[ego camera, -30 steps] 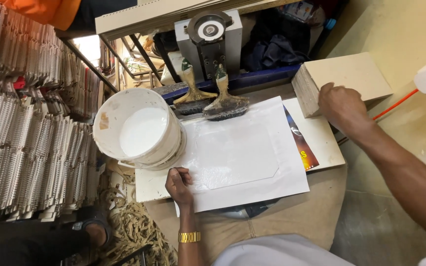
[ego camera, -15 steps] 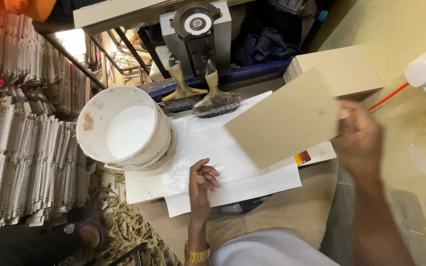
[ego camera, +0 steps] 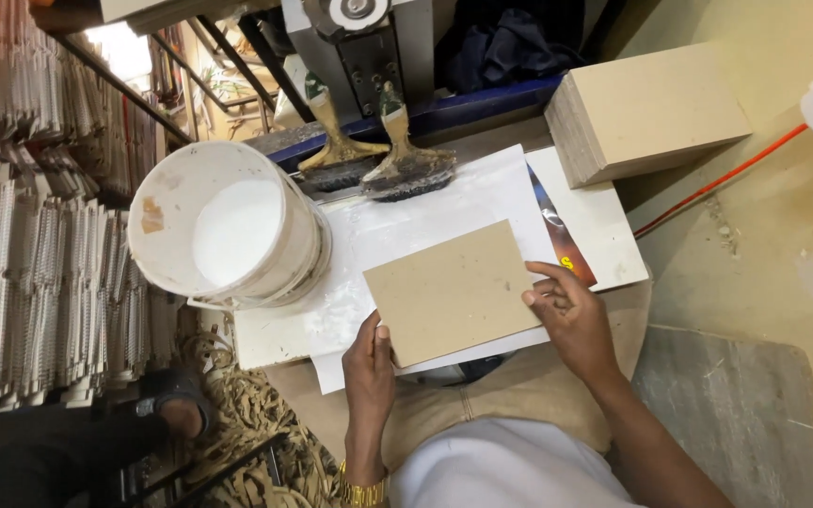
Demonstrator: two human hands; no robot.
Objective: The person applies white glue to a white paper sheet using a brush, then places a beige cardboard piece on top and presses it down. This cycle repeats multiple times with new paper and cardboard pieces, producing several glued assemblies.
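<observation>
A brown cardboard sheet (ego camera: 451, 290) lies slightly tilted on a white glue-smeared sheet of paper (ego camera: 406, 221). My left hand (ego camera: 370, 362) holds the cardboard's near left corner, thumb on top. My right hand (ego camera: 568, 310) grips its right edge with the fingers curled over it. Both hands rest the cardboard on the white sheet, which lies on a white board (ego camera: 604, 226) across my lap.
A white bucket of glue (ego camera: 223, 226) stands at the left. Two glue brushes (ego camera: 374, 160) lie behind the paper, below a metal machine (ego camera: 359, 47). A stack of cardboard sheets (ego camera: 646, 113) sits at the right. Bundles of spiral-bound books (ego camera: 30, 273) fill the left.
My right hand took one cardboard sheet from the stack, carried it over, and set it down on the white sheet. My left hand moved from the paper's edge to the cardboard's corner.
</observation>
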